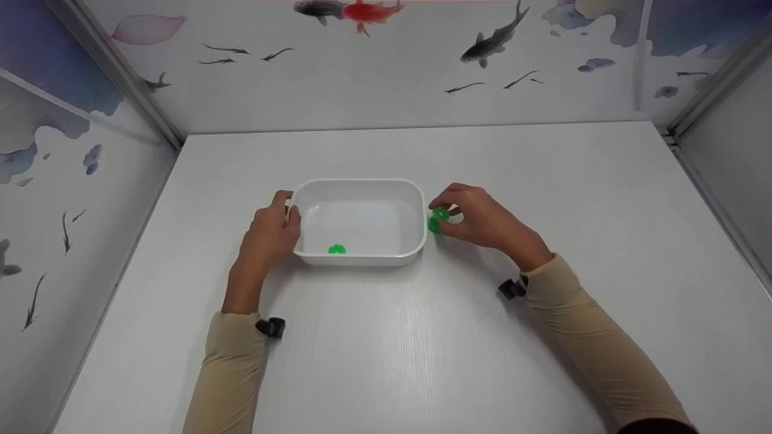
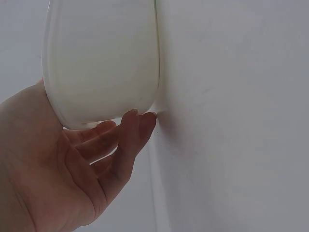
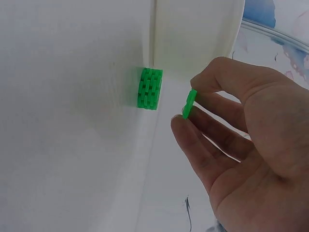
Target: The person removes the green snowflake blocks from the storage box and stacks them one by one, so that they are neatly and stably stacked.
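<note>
A white rectangular tub (image 1: 362, 260) stands on the table. My left hand (image 1: 270, 230) grips its left end, with the thumb at the rim and the fingers against the outer wall in the left wrist view. One small green flower-shaped disc (image 1: 336, 249) lies inside the tub by the near wall. Between thumb and fingertips, my right hand (image 1: 482, 218) pinches another thin green disc (image 3: 189, 103). Below that disc, a short stack of several green discs (image 3: 149, 89) rests on the table beside the tub's right end.
The white table (image 1: 374, 337) ends at a back wall panel (image 1: 386, 90) printed with fish. Side panels rise at left and right. Each forearm carries a small black wrist camera, the left one (image 1: 271, 327) and the right one (image 1: 513, 288), near the cuffs.
</note>
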The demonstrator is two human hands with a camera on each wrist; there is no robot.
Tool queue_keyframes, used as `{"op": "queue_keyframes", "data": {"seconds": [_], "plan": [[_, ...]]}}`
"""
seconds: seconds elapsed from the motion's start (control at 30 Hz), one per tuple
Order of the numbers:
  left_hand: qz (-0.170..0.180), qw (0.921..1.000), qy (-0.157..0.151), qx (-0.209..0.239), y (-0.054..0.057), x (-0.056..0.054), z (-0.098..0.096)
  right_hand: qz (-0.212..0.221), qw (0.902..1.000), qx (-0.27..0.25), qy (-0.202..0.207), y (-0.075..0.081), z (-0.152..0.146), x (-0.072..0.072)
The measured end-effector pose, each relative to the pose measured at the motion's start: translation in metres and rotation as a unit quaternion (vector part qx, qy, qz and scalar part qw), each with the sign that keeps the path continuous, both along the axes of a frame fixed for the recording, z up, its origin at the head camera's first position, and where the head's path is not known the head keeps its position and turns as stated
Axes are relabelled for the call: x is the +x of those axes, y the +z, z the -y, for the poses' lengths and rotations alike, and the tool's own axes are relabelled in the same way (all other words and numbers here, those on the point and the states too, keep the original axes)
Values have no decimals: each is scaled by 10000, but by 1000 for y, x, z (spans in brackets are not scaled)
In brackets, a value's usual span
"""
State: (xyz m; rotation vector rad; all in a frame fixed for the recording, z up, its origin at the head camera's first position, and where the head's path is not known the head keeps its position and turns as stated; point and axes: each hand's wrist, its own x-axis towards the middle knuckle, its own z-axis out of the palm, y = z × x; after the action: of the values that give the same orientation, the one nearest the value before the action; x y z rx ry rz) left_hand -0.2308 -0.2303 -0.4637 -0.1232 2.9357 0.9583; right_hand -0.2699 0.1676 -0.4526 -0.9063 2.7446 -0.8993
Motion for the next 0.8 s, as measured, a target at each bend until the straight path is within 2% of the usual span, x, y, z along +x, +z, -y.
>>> {"op": "queue_keyframes", "data": {"seconds": [0.33, 0.8], "plan": [[-21, 10000, -69, 48, 1, 1, 0, -112, 9989, 407, 218, -5, 1, 1], [1, 10000, -49, 34, 1, 1, 0, -111, 9972, 731, 87, -6, 4, 3]]}}
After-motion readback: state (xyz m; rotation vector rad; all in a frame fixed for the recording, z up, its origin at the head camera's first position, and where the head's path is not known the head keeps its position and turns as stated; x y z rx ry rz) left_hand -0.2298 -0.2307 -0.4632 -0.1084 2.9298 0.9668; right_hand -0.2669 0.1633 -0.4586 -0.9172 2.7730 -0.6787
